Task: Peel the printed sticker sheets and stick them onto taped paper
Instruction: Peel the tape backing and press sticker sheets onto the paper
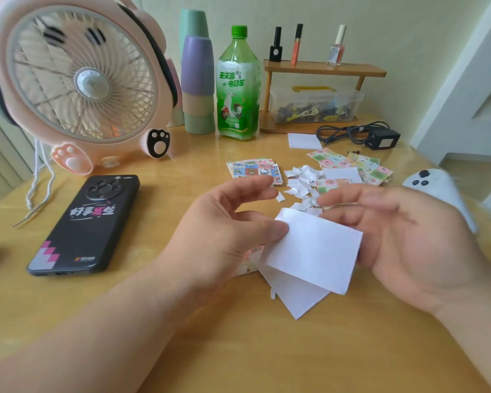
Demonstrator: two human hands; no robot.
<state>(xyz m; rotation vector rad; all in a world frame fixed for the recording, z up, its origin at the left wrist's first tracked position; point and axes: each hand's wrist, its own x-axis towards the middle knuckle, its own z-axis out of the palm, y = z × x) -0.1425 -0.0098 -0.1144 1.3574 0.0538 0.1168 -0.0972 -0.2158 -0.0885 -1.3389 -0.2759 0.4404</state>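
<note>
My left hand [227, 225] pinches the left edge of a small white sheet [315, 251], thumb on top, held just above the table. My right hand [403, 236] is blurred at the sheet's right edge, fingers spread and lightly curled; whether it grips the sheet I cannot tell. A second white paper [292, 293] and a patterned piece [247, 265] lie beneath. Printed sticker sheets lie farther back: one stack [254, 167] in the middle, others [352, 164] at the right. Torn white backing scraps [301, 185] are scattered between them.
A black phone [85, 225] lies at the left, with a pink fan [80, 80] behind it. Stacked cups [197, 80], a green bottle [238, 86], a wooden shelf [323, 70] over a plastic box, a charger [380, 139] and a white controller [437, 185] ring the table.
</note>
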